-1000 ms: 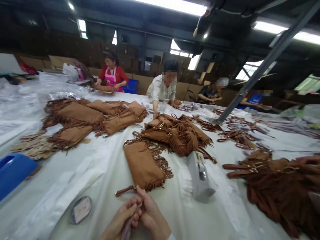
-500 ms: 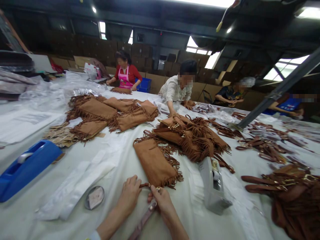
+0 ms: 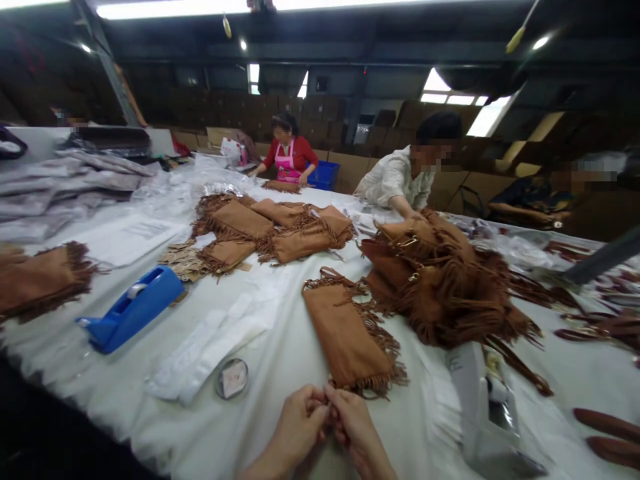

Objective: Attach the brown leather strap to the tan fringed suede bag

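Pinching together at the near table edge, the left hand (image 3: 295, 430) and right hand (image 3: 356, 430) meet fingertip to fingertip just below the brown fringed bag (image 3: 347, 337), lying flat on the white table (image 3: 280, 347), what they pinch stays hidden.

This is a factory packing floor for handbags. A long white-covered surface (image 3: 280, 347) carries heaps of brown fringed suede bags (image 3: 440, 280), loose straps (image 3: 607, 423), clear plastic sleeves (image 3: 215, 343) and tape dispensers (image 3: 131, 308). Several people (image 3: 400, 180) work along it, with stacked cardboard boxes (image 3: 310, 107) under strip lights (image 3: 165, 9).
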### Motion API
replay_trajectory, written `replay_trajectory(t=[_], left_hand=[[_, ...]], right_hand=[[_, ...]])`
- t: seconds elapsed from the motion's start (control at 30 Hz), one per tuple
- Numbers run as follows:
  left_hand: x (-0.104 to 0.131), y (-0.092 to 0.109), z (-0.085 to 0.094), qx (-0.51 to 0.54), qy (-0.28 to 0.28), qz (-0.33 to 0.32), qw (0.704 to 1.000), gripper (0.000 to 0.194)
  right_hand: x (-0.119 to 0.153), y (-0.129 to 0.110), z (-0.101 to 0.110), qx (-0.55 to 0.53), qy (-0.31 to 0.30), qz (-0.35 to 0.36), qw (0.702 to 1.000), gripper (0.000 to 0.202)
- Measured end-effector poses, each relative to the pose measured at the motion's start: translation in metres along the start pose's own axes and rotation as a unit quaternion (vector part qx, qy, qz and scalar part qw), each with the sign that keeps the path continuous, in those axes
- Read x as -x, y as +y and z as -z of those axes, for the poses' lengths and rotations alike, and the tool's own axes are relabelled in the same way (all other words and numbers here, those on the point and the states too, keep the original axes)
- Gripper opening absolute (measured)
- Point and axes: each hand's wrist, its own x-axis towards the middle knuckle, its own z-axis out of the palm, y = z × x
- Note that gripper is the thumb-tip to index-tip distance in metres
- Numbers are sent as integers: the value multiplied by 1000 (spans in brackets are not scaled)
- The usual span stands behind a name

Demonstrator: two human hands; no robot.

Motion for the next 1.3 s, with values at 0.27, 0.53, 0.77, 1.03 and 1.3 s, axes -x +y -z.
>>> replay_trajectory(t=[0.27,0.53,0.77,1.03,1.3], left_hand=[[20,-7,38,-194,122,-79,970,27],[26,-19,146,-418,332,-209,819,25],[22,-26,172,-546,278,-159,774,26],[18,-31,172,-500,302,-173,793,31],[-7,3,222,-459,387,-204,773,28]], right_hand=[[-15,20,9,138,-11,100,985,53],[-27,37,20,78,-76,77,991,54],[-27,38,22,98,-56,88,990,56],[-27,38,25,111,-65,87,988,58],[-17,32,22,40,-56,68,995,56]])
